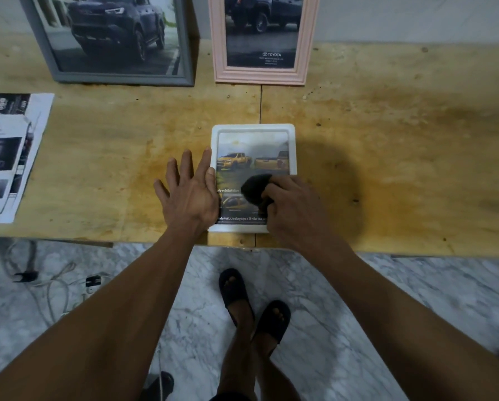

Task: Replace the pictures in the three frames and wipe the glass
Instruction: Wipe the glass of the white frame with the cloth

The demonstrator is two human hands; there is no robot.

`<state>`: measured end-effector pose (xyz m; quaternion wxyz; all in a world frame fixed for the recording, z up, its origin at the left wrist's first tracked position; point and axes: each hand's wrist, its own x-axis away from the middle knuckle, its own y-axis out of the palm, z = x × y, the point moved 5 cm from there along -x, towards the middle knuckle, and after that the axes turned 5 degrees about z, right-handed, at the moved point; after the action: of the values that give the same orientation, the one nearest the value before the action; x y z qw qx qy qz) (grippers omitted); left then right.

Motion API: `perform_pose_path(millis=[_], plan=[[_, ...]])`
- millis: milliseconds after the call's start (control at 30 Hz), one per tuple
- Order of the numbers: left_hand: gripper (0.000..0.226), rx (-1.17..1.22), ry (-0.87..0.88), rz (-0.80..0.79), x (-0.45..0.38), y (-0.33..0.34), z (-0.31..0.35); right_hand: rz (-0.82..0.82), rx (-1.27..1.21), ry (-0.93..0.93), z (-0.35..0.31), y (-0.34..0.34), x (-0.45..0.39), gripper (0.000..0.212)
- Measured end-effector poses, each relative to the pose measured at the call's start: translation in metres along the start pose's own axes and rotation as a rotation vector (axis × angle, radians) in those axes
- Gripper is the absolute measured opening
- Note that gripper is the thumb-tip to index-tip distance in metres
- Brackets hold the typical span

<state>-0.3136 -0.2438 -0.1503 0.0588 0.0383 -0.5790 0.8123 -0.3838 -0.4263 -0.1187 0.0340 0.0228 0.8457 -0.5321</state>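
Loose printed sheets (6, 157) are seen at the far left of the wooden table (401, 157). A grey frame (112, 39) and, to its right, a pink frame (264, 41) are propped against the wall, each holding a truck picture. The left hand (189, 192), open and spread flat, is pressed against the left edge of the white frame (252, 131), which lies flat near the table's front edge. A black cloth (255, 188) is gripped by the right hand (293, 209) on the glass.

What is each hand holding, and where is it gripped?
The right hand grips a bunched black cloth at its near end. The left hand holds nothing, resting flat against the white frame.
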Motion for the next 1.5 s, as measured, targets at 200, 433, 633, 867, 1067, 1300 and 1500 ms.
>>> perform_pose_path(millis=[200,433,633,867,1067,1300,1500], plan=[[0.05,0.02,-0.03,0.023,0.003,0.0,0.003,-0.041,0.044,-0.055,-0.007,-0.008,0.024,0.022],[0.051,0.016,-0.027,0.012,0.002,0.0,0.002,0.011,0.072,0.077,0.017,-0.046,0.02,0.029],[0.051,0.027,-0.031,-0.006,0.001,-0.001,0.002,0.263,0.248,0.43,0.072,-0.064,0.037,0.033],[0.05,0.026,-0.02,0.003,0.001,-0.002,0.003,0.032,0.335,0.497,0.063,-0.028,0.047,0.056],[0.046,0.07,-0.006,0.022,-0.001,-0.005,0.002,0.129,0.35,0.536,0.049,-0.049,0.034,0.04],[0.037,0.154,-0.059,0.062,-0.008,-0.015,0.004,0.071,-0.133,0.604,0.022,-0.029,0.007,0.021],[0.028,0.232,-0.159,0.096,-0.003,-0.021,0.012,0.013,-0.395,0.801,0.029,-0.002,0.002,0.027]])
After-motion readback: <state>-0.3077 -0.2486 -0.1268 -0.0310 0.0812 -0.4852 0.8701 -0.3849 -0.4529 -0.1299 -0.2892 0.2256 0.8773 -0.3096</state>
